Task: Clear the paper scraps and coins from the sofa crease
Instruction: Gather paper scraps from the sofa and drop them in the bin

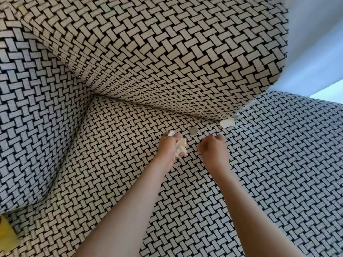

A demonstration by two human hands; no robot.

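Coin lies bare (crease just beyond).

place: home living room | evidence: woven-pattern sofa, pale wall

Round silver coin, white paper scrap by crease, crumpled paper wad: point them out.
Round silver coin [193, 130]: head view, face centre.
White paper scrap [226, 123]: head view, middle.
Crumpled paper wad [181, 147]: head view, exposed bulge.

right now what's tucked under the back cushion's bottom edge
A white paper scrap pokes out at the crease under the back cushion, a small grey piece just beyond it, possibly a coin. Whatever sits deeper in the crease is hidden by the cushion.
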